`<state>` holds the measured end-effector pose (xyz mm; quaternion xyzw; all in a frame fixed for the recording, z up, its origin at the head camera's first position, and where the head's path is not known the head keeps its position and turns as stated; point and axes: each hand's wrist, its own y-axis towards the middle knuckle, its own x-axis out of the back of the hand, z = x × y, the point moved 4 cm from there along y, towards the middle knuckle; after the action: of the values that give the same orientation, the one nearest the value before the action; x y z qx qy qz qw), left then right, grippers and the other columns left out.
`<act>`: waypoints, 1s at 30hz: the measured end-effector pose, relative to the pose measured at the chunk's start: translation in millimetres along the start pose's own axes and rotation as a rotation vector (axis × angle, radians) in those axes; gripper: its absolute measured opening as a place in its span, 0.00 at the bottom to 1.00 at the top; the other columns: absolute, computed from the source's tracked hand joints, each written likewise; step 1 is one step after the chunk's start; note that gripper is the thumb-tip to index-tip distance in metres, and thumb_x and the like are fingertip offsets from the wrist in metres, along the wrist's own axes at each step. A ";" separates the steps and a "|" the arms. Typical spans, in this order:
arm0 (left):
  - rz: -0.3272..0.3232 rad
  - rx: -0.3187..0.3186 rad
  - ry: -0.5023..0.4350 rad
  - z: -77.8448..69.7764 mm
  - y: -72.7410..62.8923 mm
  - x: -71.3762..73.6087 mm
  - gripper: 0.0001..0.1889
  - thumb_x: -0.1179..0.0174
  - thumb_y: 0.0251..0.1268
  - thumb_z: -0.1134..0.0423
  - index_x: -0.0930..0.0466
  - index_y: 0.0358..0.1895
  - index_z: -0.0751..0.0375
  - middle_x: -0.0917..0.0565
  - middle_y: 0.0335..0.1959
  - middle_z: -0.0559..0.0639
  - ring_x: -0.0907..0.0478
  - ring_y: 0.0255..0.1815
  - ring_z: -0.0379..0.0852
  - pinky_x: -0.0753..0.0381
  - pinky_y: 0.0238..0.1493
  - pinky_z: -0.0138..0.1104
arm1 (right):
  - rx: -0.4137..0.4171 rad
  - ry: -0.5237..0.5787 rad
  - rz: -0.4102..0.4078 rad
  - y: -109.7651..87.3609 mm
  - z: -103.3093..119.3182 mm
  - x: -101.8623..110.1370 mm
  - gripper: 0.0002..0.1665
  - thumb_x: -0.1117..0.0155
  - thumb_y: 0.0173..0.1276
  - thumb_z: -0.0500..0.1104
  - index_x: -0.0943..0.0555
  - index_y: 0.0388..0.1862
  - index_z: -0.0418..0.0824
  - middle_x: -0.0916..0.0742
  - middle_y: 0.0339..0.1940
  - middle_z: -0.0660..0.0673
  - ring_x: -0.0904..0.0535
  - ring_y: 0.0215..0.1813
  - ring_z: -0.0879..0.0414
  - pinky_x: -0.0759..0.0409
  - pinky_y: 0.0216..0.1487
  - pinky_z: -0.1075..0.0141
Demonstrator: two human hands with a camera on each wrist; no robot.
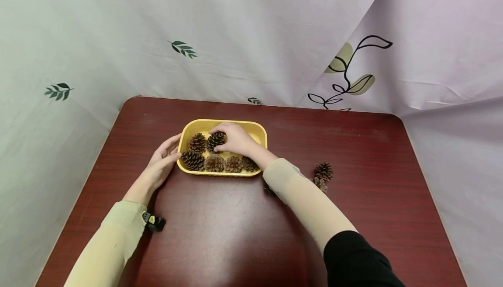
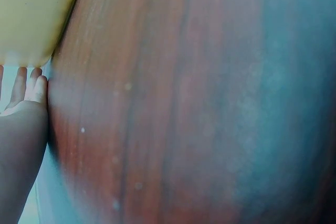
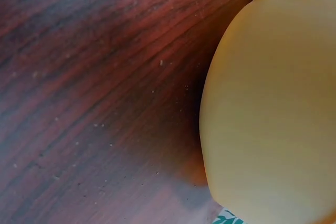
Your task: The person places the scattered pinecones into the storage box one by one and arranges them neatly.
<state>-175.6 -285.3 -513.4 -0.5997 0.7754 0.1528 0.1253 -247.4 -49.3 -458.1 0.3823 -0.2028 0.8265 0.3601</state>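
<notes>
A yellow rectangular tray stands toward the back of the table, with several brown pine cones in it. Inside it, my right hand pinches a dark pine cone between thumb and fingers. Beside that cone lies another pine cone; along the near wall are a larger pine cone and a paler pine cone. My left hand touches the tray's left end with extended fingers, also seen against the tray's outer wall in the left wrist view. The right wrist view shows the tray's side, not the hand.
Right of the tray, a dark pine cone and a lighter pine cone lie on the reddish-brown table. The right sleeve partly covers the lighter one. A patterned curtain hangs behind the table.
</notes>
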 end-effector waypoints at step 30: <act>-0.009 0.006 0.003 0.3 0.3 -0.2 0.26 0.50 0.77 0.80 0.26 0.72 0.56 0.18 0.68 0.40 0.22 0.68 0.34 0.25 0.67 0.24 | 0.008 -0.012 -0.035 -2.1 1.2 4.7 0.34 0.22 0.70 0.47 0.21 0.72 0.43 0.17 0.73 0.46 0.25 0.78 0.50 0.32 0.82 0.58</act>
<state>-175.9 -284.9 -513.5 -0.6030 0.7734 0.1491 0.1268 -247.4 -46.6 -453.6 0.3924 -0.1949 0.8183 0.3719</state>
